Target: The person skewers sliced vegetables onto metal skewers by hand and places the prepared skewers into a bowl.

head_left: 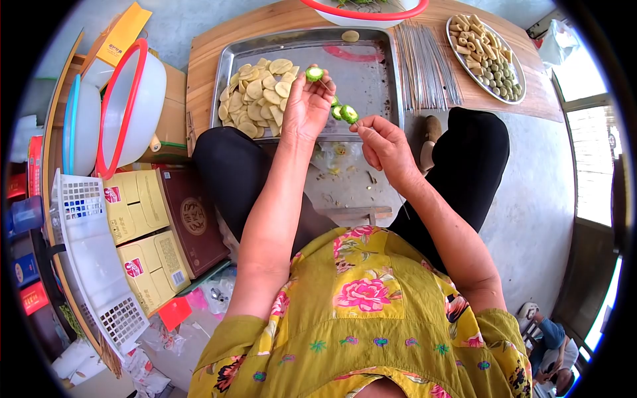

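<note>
My left hand (308, 109), palm up over the metal tray (222, 79), has a green-rimmed slice (314, 73) between its fingertips. Just right of it, my right hand (388, 146) pinches a thin skewer that carries more green slices (348, 113). The skewer's tip reaches toward my left hand. Pale round slices (255, 99) are heaped in the left part of the tray, and a single pale slice (350, 36) lies near its back edge. Many metal skewers (424, 66) lie side by side to the right of the tray.
An oval plate (522, 93) of tan pieces and green balls stands at the right. A red-rimmed bowl (371, 14) is at the back. Left are tubs (136, 99), boxes (139, 205) and a white basket (99, 265). Another person (554, 351) is at the lower right.
</note>
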### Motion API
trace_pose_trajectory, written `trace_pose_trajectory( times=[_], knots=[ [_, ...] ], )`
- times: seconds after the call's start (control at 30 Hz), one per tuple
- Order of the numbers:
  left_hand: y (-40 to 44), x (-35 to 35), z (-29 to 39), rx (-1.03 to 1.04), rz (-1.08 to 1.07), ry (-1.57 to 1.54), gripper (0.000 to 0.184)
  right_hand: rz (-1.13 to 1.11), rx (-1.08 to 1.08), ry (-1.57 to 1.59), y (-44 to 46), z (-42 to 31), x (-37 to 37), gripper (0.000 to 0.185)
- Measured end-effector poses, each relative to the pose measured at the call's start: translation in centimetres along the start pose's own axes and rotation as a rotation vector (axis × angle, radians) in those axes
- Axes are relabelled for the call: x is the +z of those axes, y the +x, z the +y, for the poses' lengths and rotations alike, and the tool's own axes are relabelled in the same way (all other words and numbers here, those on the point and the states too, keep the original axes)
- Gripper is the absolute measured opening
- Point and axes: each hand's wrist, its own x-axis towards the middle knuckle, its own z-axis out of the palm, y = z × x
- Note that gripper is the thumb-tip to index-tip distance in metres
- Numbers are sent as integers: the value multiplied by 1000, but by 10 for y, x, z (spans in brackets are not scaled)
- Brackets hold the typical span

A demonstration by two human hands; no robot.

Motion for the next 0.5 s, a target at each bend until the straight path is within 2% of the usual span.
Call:
trace_pose_trajectory(
  times=[0.2,0.4,0.5],
  knots=[
    [-2,3,-2,-12,-18,-21,26,-1,-18,2,0,3,0,16],
    [-9,12,-14,-8,-49,178,30,-10,-9,156,5,2,0,15],
    [-8,12,-13,-17,-35,147,31,3,-5,150,5,1,0,17]
  ],
)
